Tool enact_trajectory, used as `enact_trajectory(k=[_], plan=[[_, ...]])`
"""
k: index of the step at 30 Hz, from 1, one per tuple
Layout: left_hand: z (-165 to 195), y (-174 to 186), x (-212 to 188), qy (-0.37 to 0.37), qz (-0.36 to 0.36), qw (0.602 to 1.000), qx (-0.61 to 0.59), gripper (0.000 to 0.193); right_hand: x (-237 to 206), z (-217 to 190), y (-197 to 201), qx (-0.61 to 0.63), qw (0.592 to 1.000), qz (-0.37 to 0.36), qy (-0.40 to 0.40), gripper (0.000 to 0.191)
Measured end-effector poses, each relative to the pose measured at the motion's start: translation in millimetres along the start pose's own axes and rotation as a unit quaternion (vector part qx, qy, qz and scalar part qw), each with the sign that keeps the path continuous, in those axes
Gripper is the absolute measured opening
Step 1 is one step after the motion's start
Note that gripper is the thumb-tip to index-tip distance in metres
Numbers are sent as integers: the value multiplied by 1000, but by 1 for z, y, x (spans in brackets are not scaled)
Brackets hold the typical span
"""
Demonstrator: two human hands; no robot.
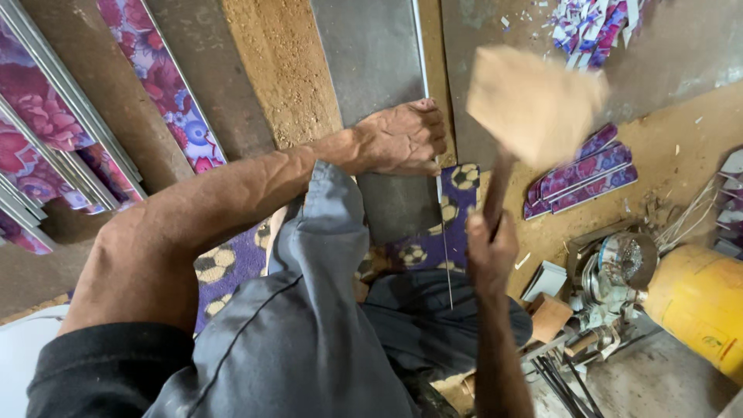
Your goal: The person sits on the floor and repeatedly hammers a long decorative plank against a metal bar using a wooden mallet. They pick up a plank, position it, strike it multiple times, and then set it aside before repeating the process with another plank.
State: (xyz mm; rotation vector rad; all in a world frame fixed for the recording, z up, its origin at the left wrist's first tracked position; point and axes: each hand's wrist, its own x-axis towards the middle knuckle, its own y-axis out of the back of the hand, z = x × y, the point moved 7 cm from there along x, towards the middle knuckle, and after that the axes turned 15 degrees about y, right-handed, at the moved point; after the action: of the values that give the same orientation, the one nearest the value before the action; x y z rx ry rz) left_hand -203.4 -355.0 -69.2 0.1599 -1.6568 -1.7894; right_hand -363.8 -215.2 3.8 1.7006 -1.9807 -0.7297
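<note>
Fingers of the right hand (491, 251) wrap tightly around the dark handle of a wooden mallet (534, 104), low and right of the frame's centre. The mallet's pale block head sits raised in the upper middle right, blurred (so its exact edges are hard to make out). The left hand (402, 139) lies just above centre, fingers curled down and pressing on a grey metal sheet (371, 62) that runs from the top edge toward the person's lap. A thin bright strip (445, 240) runs along the sheet's right edge, from beside the left hand down past the right hand; it may be a folded edge or a separate rod, I cannot tell which. Under the sheet lies a purple cloth (457, 217) printed with footballs. Grey trousers (309, 325) fill the lower middle. At the left edge lean floral-patterned panels (46, 124) in pink and purple with metal rims. Near the right, a stack of purple patterned strips (580, 178) rests on the sandy floor, and a yellow cylinder (696, 302) lies at the lower right beside a clutter of metal tools (611, 286).
</note>
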Motion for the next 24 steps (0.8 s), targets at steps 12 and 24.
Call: enact_trajectory(k=[12,24], plan=[[1,7,-2,-23,-49,998,18,33,92,-63,-24,-149,971,-78,172,36],[-3,3,3,11,-34,999,-22,42,65,-49,-12,42,990,-11,131,35]])
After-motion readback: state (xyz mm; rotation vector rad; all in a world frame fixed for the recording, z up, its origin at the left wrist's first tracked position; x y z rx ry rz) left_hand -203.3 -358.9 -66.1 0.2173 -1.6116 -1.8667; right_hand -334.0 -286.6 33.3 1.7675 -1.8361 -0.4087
